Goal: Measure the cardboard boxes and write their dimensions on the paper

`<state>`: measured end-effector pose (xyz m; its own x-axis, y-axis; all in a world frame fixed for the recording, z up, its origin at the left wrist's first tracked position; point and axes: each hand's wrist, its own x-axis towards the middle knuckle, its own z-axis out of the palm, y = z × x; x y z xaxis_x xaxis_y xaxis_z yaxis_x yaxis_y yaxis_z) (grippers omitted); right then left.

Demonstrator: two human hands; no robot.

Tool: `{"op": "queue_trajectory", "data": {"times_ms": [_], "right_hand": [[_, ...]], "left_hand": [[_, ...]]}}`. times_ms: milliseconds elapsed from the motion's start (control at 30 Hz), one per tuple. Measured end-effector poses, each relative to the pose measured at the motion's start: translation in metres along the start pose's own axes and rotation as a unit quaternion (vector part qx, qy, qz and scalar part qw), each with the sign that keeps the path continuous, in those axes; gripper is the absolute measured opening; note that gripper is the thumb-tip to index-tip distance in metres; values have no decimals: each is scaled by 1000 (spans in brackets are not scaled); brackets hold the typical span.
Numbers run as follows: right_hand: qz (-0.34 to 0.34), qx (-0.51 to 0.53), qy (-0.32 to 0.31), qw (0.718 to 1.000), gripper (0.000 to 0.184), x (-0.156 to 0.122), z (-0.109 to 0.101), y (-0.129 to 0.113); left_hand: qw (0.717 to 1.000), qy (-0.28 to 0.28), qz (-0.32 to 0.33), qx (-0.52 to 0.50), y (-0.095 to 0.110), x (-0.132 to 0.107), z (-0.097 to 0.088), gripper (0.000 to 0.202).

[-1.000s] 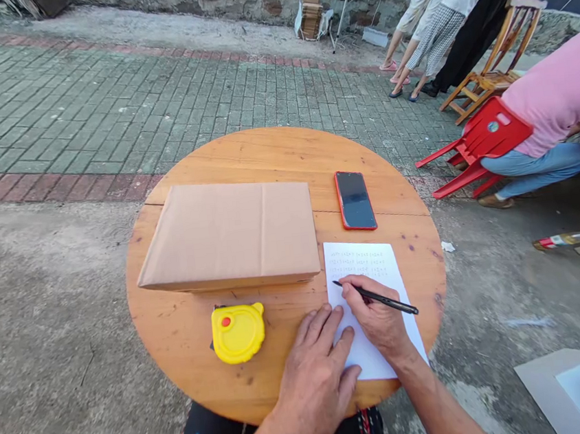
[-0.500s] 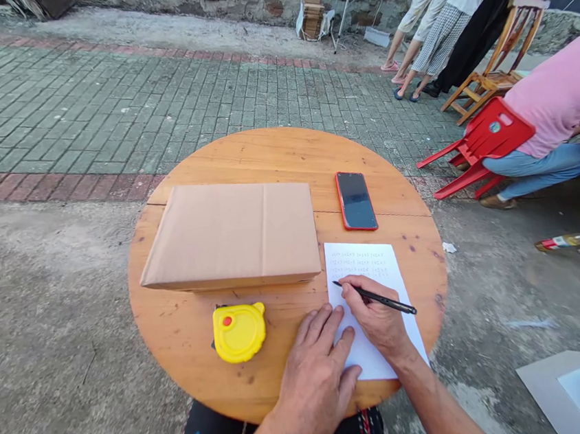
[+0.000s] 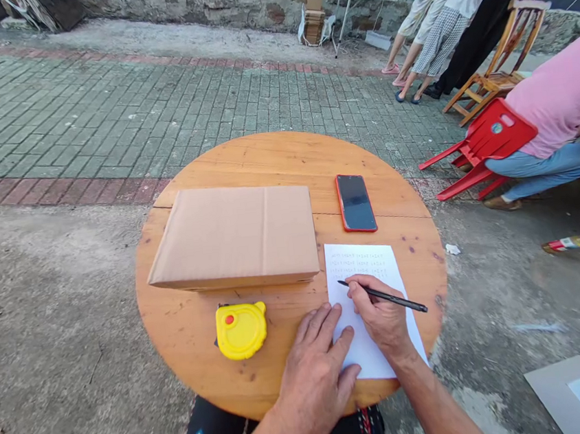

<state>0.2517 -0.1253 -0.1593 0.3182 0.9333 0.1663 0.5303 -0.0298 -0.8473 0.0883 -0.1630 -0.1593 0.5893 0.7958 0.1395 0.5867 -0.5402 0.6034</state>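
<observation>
My right hand grips a black pen, its tip at the lower lines of small handwriting on a white sheet of paper. Flat across the paper's left edge and the tabletop lies my left hand, fingers stretched out. A yellow tape measure with a red button rests left of that hand. Behind it is a closed brown cardboard box. Beyond the top of the sheet lies a phone in a red case, its screen dark.
Everything stands on a round wooden table. To the right, a person in a pink shirt sits on a red plastic chair. A wooden chair and standing people are farther back. A bottle lies on the ground.
My right hand and the pen have shifted slightly right along the written lines. My left hand stays flat on the paper. The whole view has tilted a little.
</observation>
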Motion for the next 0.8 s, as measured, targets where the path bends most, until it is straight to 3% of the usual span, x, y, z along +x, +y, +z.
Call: {"op": "queue_trajectory", "data": {"times_ms": [300,800], "right_hand": [[4,13,-22,1000,20,0,2,1],[-55,-8,-21,998,15,1,1,1]], "left_hand": [[1000,-1,5,10,1,0,1,43],[1000,3,7,9,0,0,2,43]]}}
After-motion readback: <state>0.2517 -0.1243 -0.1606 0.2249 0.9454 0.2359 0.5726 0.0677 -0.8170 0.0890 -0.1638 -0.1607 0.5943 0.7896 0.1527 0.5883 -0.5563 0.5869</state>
